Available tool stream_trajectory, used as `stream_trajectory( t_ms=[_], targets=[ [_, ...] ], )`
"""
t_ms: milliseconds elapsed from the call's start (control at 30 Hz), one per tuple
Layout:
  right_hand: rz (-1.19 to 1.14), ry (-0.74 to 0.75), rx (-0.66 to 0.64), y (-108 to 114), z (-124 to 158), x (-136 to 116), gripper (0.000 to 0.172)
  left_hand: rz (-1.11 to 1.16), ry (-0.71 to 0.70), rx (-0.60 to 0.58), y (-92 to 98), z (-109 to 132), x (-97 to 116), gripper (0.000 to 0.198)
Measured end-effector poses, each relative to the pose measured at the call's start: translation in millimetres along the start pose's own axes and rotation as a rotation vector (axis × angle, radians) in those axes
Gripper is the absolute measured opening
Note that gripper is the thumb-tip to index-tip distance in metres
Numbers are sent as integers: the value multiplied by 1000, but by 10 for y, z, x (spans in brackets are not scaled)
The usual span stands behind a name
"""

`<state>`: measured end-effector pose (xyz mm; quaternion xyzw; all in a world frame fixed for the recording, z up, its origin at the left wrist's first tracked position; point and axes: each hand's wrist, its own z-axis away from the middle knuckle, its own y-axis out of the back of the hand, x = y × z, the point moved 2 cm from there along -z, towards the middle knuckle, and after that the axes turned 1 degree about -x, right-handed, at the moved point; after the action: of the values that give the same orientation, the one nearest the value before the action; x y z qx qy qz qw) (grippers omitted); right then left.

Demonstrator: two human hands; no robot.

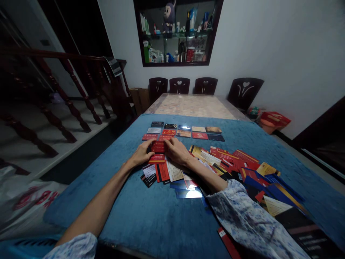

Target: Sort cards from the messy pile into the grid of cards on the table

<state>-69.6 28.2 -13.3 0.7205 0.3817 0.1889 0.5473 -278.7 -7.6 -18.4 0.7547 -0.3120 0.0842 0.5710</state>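
Observation:
Between my two hands lies a red card [158,146]. My left hand [142,153] touches its left edge with thumb and fingers apart. My right hand [177,150] has its fingertips on the card's right side, its fingers bent together. Just below is another red card [156,159]. Beyond the hands, cards stand in rows, with a black card [157,124], a white card [154,131] and a dark blue card [216,137] among them. Nearer me, a loose group includes a cream card [175,171] and a black card [147,180].
A large overlapping pile of red, blue and gold cards [237,162] spreads right of my right forearm. The blue cloth [134,216] covers the near part of the table. Chairs [206,85] stand at the far end, and a plastic bag [29,201] is at the lower left.

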Motion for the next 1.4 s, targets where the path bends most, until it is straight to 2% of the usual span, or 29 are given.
stream_trajectory(
  t_ms=[100,333,667,1033,1400],
  targets=[
    [-21,2,18,38,4,11,41,-21,-37,-3,-2,-4,0,65],
    [-51,103,50,41,-32,71,32,-74,-66,-37,5,-88,-44,59],
    [12,53,-65,126,-186,153,21,-271,16,-145,62,-358,102,53],
    [77,-12,-196,285,-422,347,22,-327,78,-212,24,-782,21,54],
    [99,-87,-296,205,-577,506,26,-383,120,-321,-88,-1001,-27,51]
  ],
)
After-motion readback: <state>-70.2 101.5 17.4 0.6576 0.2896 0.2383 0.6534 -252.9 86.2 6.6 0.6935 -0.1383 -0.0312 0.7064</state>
